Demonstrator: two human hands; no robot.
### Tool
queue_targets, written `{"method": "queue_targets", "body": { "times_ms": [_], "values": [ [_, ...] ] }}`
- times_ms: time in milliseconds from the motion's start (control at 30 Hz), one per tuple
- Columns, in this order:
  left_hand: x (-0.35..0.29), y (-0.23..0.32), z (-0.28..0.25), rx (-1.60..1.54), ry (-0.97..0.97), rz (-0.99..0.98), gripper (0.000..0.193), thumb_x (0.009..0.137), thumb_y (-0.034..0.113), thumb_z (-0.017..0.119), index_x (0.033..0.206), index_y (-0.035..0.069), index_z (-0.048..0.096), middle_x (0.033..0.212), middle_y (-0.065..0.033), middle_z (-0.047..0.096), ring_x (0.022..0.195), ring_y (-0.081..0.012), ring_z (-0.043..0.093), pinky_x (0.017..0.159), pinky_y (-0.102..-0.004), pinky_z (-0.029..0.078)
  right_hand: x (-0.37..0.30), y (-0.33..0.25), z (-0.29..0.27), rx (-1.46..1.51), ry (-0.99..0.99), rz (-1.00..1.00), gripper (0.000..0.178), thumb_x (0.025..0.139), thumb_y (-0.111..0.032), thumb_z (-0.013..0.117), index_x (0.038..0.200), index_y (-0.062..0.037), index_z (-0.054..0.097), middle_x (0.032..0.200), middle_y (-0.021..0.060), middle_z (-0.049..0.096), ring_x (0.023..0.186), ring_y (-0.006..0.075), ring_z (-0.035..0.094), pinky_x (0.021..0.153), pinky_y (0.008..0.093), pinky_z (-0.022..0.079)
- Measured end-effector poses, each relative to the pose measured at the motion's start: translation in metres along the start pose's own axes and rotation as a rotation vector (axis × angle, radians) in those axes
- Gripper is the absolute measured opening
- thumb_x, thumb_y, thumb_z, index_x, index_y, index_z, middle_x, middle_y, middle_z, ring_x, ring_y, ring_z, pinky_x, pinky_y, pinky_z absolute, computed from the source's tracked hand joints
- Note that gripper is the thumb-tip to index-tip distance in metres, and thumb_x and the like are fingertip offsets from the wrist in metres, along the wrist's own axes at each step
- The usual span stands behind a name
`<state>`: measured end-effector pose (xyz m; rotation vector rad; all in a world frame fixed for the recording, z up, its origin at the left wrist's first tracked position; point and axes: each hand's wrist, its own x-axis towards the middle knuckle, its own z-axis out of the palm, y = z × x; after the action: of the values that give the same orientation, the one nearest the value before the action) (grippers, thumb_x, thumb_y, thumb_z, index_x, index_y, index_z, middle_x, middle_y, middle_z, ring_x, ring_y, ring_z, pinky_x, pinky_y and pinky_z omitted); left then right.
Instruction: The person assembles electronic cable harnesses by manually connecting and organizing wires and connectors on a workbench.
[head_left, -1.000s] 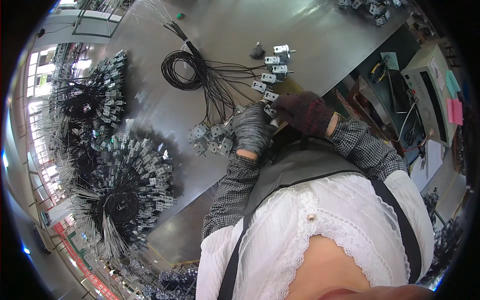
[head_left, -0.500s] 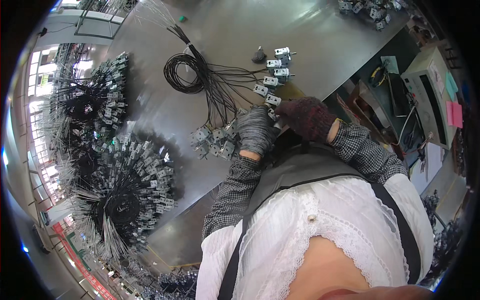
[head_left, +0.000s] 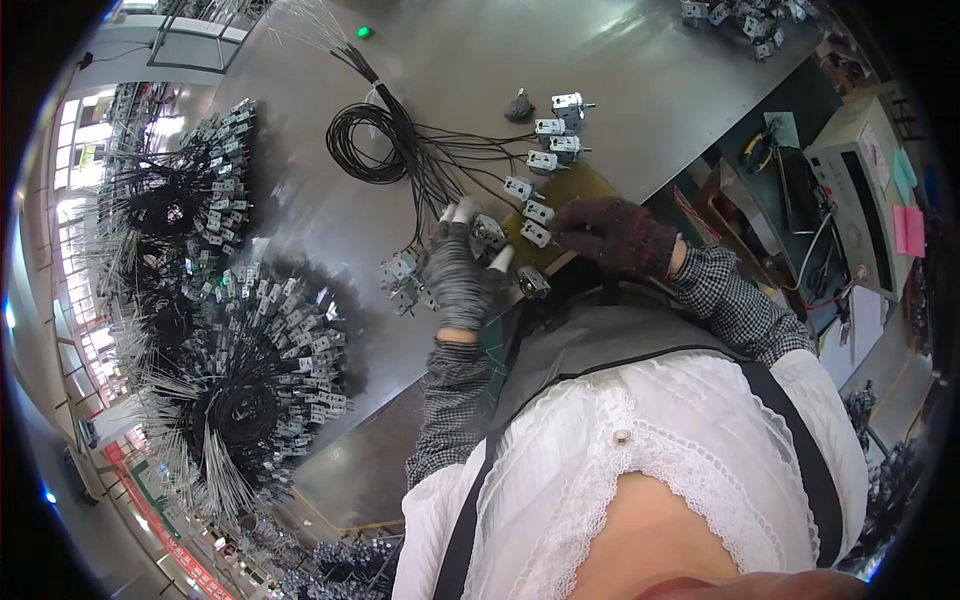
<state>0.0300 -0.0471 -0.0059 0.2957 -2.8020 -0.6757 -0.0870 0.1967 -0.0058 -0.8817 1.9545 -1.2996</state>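
My left hand (head_left: 460,262), in a grey knit glove with white fingertips, is over a cluster of small silver motor-like parts (head_left: 405,272). Its thumb and fingers are spread around one such part (head_left: 488,232). My right hand (head_left: 615,238), in a dark red glove, has its fingers closed at the end of a silver part (head_left: 536,234), the lowest in a slanting row. Black cables (head_left: 430,170) run from the parts to a coiled bundle (head_left: 365,145) tied with a white band. A loose-looking silver part (head_left: 533,283) lies by the table edge, near my apron.
A brownish plate (head_left: 575,186) lies beneath the row. Beyond are a dark grey lump (head_left: 518,106) and a green cap (head_left: 364,32). Big cable bundles (head_left: 250,400) cover the left side. To the right stand a beige instrument box (head_left: 850,195) and yellow-handled pliers (head_left: 757,150).
My left hand has moved left, away from my right hand, and its fingers have spread. A silver part shows by the table edge. The row's lower parts have shifted slightly left.
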Motion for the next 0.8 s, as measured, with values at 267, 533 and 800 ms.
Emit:
{"method": "queue_targets", "body": {
  "times_ms": [267,533,800],
  "values": [
    [0.0,-0.053,-0.022,-0.177,-0.318,-0.215,0.05,0.078,0.005,0.083,0.124,0.009,0.065,0.112,-0.013,0.076,0.106,-0.0282,0.074,0.093,-0.0394,0.058,-0.001,0.01,0.026,0.049,-0.167,-0.048,0.034,0.1,-0.03,0.069,0.126,-0.0074,0.072,0.115,0.015,0.074,0.109,0.033,0.071,0.098,0.0426,0.055],
    [-0.002,-0.06,-0.008,-0.399,-0.311,-0.207,0.041,0.085,0.004,0.078,0.123,0.005,0.064,0.114,-0.008,0.072,0.101,-0.0201,0.07,0.093,-0.0347,0.057,0.0,0.011,0.028,-0.045,-0.153,-0.078,0.034,0.098,-0.024,0.07,0.127,-0.0056,0.071,0.119,0.0168,0.073,0.114,0.031,0.07,0.099,0.0419,0.056],
    [0.014,-0.007,-0.035,-1.141,-0.023,-0.219,0.042,0.095,0.0,0.068,0.135,0.003,0.056,0.127,-0.0079,0.065,0.117,-0.0179,0.062,0.103,-0.0329,0.052,-0.005,0.001,0.038,-0.389,-0.086,-0.028,0.032,0.1,-0.03,0.066,0.127,-0.0137,0.068,0.099,0.0184,0.074,0.093,0.0409,0.073,0.084,0.0509,0.059]
  ]
}}
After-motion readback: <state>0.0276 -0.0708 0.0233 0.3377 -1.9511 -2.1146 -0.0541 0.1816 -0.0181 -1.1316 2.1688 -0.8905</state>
